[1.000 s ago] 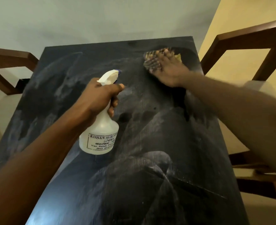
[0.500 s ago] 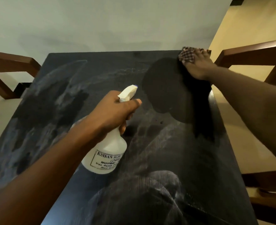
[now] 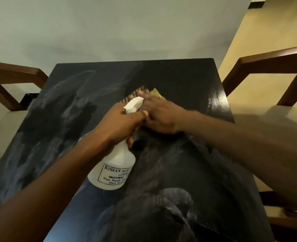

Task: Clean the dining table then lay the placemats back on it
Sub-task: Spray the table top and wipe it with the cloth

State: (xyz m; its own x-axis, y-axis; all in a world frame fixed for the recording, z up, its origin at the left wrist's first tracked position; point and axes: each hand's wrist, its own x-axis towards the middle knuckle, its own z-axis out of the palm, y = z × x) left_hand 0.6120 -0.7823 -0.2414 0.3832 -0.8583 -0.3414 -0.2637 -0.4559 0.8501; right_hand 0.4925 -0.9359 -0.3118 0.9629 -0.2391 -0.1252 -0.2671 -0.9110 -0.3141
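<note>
In the head view our right hand [image 3: 161, 117] presses flat, fingers stretched out, on a checked cloth [image 3: 135, 93] lying toward the far end of the dark, streaked desk [image 3: 188, 75]. Our left hand [image 3: 121, 123] grips the neck of a white spray bottle [image 3: 114, 170], held tilted just beside it. We judge the cloth soft, limp and light, best driven under a flat palm or bunched to lift; the bottle seems stiff, light plastic, safest gripped at the neck.

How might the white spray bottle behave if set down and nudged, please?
The spray bottle seems light: the left hand holds it tilted by the neck. Its wide base should resist tipping, though it might slide on the glossy table.
</note>
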